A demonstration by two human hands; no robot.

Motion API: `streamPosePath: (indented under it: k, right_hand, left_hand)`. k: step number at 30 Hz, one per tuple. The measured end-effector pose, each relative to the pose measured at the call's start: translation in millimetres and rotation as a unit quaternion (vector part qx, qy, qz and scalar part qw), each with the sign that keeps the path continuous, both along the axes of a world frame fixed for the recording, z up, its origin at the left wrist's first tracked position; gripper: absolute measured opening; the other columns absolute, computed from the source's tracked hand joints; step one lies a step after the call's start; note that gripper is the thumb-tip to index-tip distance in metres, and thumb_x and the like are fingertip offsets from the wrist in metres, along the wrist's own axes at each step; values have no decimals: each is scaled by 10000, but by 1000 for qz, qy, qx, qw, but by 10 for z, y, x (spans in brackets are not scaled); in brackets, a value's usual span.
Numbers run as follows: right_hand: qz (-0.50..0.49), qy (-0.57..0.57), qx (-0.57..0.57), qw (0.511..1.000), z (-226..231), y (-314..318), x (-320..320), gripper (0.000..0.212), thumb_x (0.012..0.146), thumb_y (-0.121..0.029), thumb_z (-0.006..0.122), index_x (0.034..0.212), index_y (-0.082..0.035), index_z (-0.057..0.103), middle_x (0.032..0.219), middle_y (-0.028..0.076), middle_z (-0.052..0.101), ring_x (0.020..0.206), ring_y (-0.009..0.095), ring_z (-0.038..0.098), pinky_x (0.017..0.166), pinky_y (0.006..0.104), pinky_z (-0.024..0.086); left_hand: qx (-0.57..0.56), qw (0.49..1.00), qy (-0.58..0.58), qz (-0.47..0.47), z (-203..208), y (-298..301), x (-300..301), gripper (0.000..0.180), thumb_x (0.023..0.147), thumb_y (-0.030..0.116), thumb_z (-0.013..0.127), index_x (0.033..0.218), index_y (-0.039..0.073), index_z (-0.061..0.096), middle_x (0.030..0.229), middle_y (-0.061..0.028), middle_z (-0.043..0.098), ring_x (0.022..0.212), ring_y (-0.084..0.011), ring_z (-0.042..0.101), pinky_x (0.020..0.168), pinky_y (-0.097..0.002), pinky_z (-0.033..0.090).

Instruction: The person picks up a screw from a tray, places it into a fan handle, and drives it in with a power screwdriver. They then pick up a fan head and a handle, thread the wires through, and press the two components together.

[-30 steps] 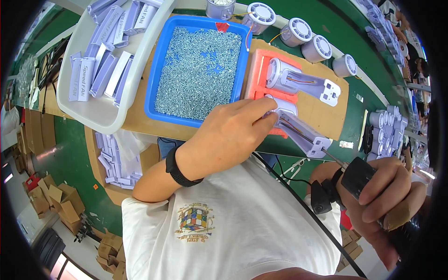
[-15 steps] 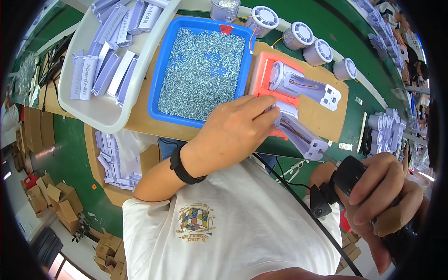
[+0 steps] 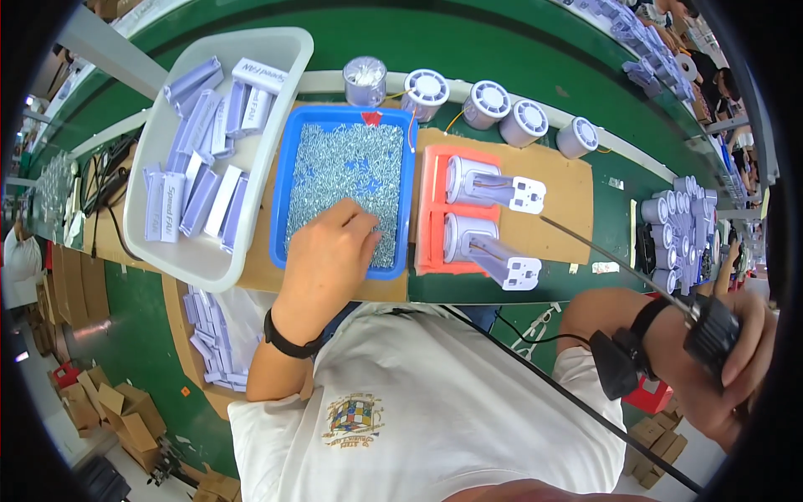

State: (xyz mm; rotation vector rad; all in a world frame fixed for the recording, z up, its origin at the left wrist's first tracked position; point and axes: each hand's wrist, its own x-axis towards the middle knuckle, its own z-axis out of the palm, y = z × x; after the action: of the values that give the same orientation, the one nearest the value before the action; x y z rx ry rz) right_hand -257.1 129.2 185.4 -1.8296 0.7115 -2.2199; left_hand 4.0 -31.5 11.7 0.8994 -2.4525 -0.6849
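the screws (image 3: 339,163) lay directly under the left hand (image 3: 329,251), bunched narrow, its catch impossible to tell, while the farther right hand (image 3: 749,360) gripped a screwdriver (image 3: 709,333) slanting leftward.

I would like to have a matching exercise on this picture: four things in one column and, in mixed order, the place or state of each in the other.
1. Left hand
2. Right hand
3. Coral-pink block
4. White bin

A. bears two fan units
B. contains lavender pieces
C. grips the black-handled driver
D. at the blue tray of screws

Pairs: 1-D, 2-C, 3-A, 4-B
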Motion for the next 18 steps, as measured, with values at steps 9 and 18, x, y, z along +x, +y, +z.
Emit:
streamPosePath:
  k: [9, 18]
  right_hand:
    - [-13, -14, -8, 1000, -122, -260, -76, 395, 843, -530, 745, 920, -157, 640, 764, -32, 559, 576, 76, 557, 534, 216, 421]
    - [30, -16, 44, 998, -362, -377, -131, 468, 856, -553, 749, 1077, -162, 621, 859, -15, 568, 626, 79, 582, 568, 232, 441]
  left_hand:
    - [-15, 998, -64, -22, -87, -41, 49, 145, 774, 23, 757, 905, 15, 696, 897, -84, 660, 775, -306, 668, 684, -401, 538]
    - [32, 999, 32, 2, 49, -142, -57, 64, 832, -9, 719, 875, 6, 674, 850, -93, 679, 740, -265, 687, 638, -352, 546]
